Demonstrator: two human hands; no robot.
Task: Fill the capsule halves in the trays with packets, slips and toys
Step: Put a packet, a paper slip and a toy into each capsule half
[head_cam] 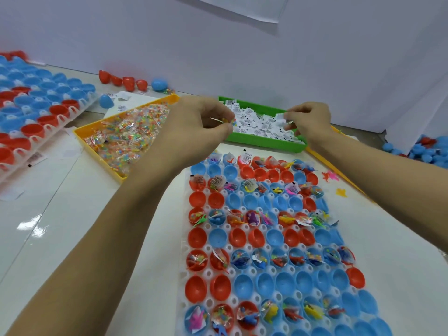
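A white tray [182, 253] in front of me holds rows of red and blue capsule halves [271, 237]; alternate rows carry packets, slips and toys, the others are bare. My left hand [198, 122] hovers above the tray's far end and pinches a clear candy packet [224, 120]. My right hand [309, 121] is over the green bin [264, 141] of white paper slips and pinches a slip [281, 116]. The yellow bin [97, 151] of candy packets lies left of my left hand.
A second tray [75, 110] of red and blue halves sits at far left. Loose red and blue capsule halves [128, 82] lie along the back wall, more blue ones [426, 151] at far right. Small toys [329, 176] lie right of the tray.
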